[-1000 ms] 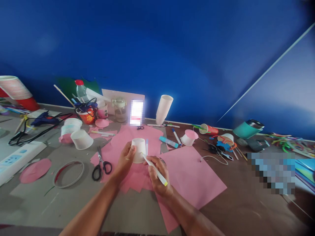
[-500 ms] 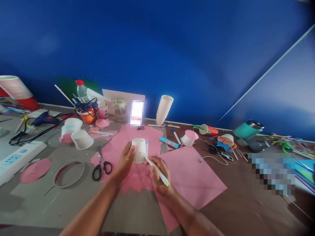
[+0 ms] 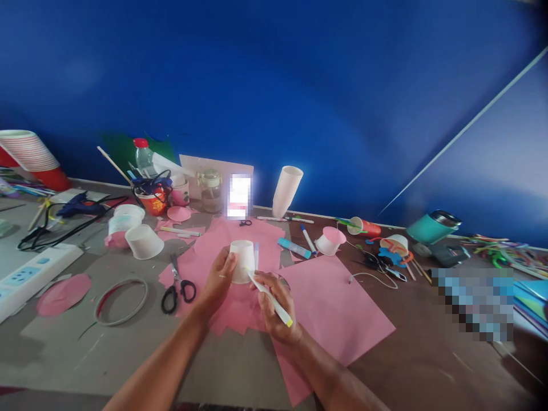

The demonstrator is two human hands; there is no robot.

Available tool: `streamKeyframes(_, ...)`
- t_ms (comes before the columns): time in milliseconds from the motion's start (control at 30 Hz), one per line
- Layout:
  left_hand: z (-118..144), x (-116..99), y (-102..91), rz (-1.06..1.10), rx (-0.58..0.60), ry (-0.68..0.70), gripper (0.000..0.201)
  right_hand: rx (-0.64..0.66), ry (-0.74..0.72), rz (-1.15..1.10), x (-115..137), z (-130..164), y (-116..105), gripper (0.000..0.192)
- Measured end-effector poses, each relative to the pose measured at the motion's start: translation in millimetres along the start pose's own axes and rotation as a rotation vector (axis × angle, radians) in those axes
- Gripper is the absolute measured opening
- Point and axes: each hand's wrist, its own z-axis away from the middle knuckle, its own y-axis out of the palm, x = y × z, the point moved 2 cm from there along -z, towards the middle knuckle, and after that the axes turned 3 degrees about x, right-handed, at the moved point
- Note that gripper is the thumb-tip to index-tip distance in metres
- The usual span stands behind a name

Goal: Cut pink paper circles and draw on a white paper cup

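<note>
My left hand (image 3: pixel 219 281) grips a white paper cup (image 3: pixel 242 261) turned upside down over a pile of pink paper (image 3: pixel 240 311). My right hand (image 3: pixel 274 305) holds a white marker (image 3: pixel 271 299) with a yellow end, its tip touching the cup's lower right side. A large pink sheet (image 3: pixel 334 311) lies just right of my hands. Black-handled scissors (image 3: pixel 176 285) rest to the left of my left hand.
A stack of white cups (image 3: pixel 286 190), a jar (image 3: pixel 209 191), a red-capped bottle (image 3: pixel 143 153) and a red tub (image 3: pixel 152 200) stand at the back. Loose cups (image 3: pixel 143 241), markers (image 3: pixel 294 248), a hoop (image 3: pixel 121 294), a power strip (image 3: pixel 29 273) and a teal tumbler (image 3: pixel 432 225) lie around.
Nothing but a slight shift of the camera; both hands stay on the cup and marker.
</note>
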Motion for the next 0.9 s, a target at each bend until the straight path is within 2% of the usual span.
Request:
streamKeyframes(300, 1.4, -8.3, 2.3, -0.051, -0.025, -0.007, 0.042, 0.005, -0.029, 0.045, 1.9, 0.2, 1.1, 0.024)
streamKeyframes(567, -1.0, 3.1, -1.9, -0.065, 0.008, 0.033, 0.048, -0.037, 0.091, 0.055, -1.4, 1.4, -4.8, 0.027)
streamKeyframes(733, -1.2, 3.9, -3.1, -0.046, -0.015, 0.028, 0.048, -0.020, 0.068, 0.053, -1.2, 0.9, -5.3, 0.027)
streamKeyframes(900, -1.3, 5.5, -3.4, -0.019, 0.014, 0.032, 0.046, -0.007, 0.040, 0.037, -0.8, 0.1, -4.6, 0.028)
